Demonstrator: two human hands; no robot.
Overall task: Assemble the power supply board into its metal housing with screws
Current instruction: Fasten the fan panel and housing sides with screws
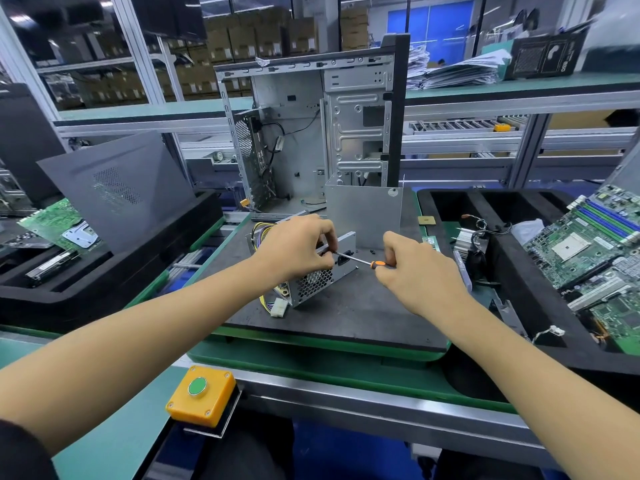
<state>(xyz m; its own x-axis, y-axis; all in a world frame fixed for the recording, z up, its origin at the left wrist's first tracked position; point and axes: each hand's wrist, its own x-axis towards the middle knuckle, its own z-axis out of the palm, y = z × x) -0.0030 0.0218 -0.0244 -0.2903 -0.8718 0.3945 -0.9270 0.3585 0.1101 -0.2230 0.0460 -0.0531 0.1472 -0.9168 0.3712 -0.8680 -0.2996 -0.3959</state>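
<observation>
The silver power supply housing (313, 284) lies on the dark work mat (346, 306), its mesh side facing me and coloured wires (273, 303) spilling out at its left. My left hand (298, 249) rests on top of the housing, its fingertips pinched at the tip of the screwdriver (363, 262). That tool has a thin metal shaft and an orange-black handle, and my right hand (412, 268) grips the handle. The shaft points left into the housing's face. A screw at the tip is too small to make out. A separate bent metal cover (363, 213) stands upright behind.
An open computer case (311, 133) stands at the back of the mat. Small loose screws (372, 251) lie near the cover. A black foam tray (519, 289) at the right holds a motherboard (588, 251) and a heatsink (467, 242). At the left, a grey panel (117, 188); a yellow button box (201, 393) near me.
</observation>
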